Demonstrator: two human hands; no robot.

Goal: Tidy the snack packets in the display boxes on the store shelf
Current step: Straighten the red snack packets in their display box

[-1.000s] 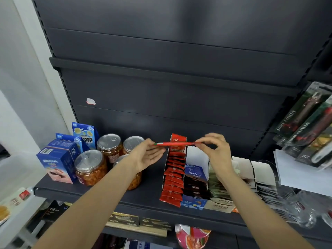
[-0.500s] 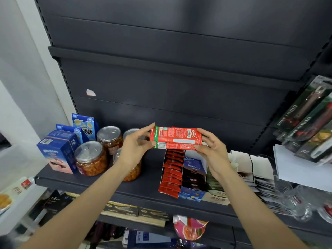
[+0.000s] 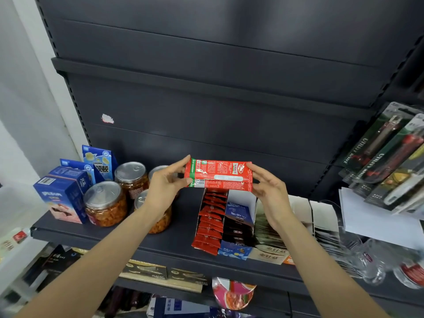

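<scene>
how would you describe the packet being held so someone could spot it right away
On the dark shelf, find the row of display boxes right of the jars. Just above them, both hands, left and right, hold one red packet sideways by its ends. It alone is lifted out, flat face showing.

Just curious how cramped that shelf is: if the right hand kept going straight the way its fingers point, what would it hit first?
Probably the dark metal back panel of the shelf; the right hand points up and away. Depth is unclear.

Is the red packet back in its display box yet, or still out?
Out. Both the left hand and right hand pinch the red packet by its ends, above the red-packet display box.
</scene>
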